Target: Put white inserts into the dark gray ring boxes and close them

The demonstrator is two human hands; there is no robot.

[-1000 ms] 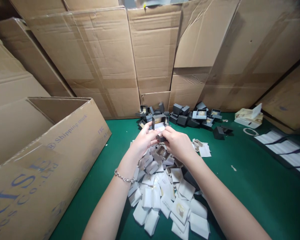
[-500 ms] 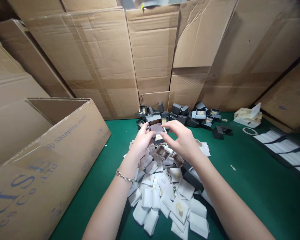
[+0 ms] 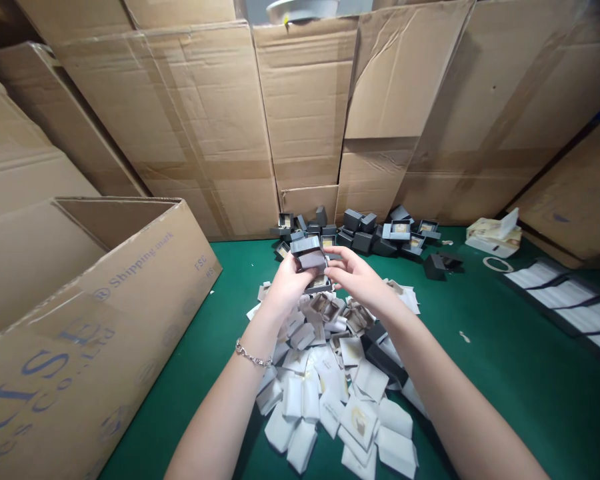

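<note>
Many white box inserts (image 3: 320,400) are lying heaped on the green counter (image 3: 505,400), the left hand (image 3: 290,283) is pinching a dark grey box (image 3: 307,253), the right hand (image 3: 360,280) is spreading open beside it, and more dark boxes (image 3: 365,233) are sitting piled beyond.

My bench is topped with a smooth green mat (image 3: 525,393), and right in front of me it carries a loose heap of white square card inserts (image 3: 330,393). Behind that heap sit small dark grey boxes (image 3: 363,233), while off to my right lie a crumpled cream paper bundle (image 3: 494,233), a thin white ring (image 3: 497,265) and black trays of white sheets (image 3: 565,293)
</note>
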